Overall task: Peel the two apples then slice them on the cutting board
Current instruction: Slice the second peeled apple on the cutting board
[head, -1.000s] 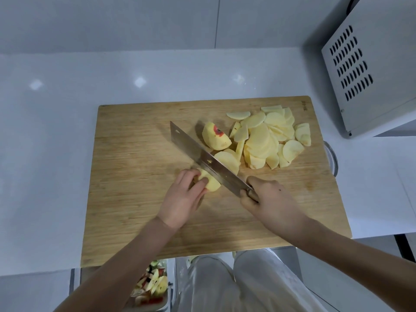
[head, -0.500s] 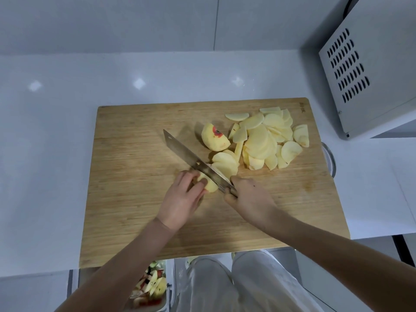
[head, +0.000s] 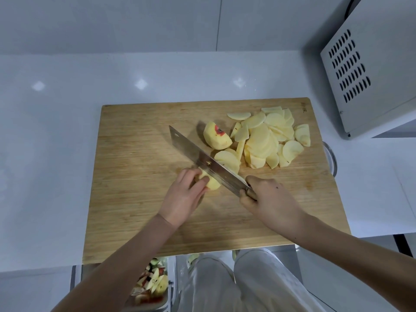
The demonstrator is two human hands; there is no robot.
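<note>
Apple piece (head: 210, 182) under cleaver (head: 203, 161), both hands gripping; no legible writing.

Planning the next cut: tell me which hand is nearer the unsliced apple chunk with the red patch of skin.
Left. The left hand sits just below and slightly left of the apple chunk, pinning another apple piece. The right hand, gripping the knife, is farther, below-right.
</note>
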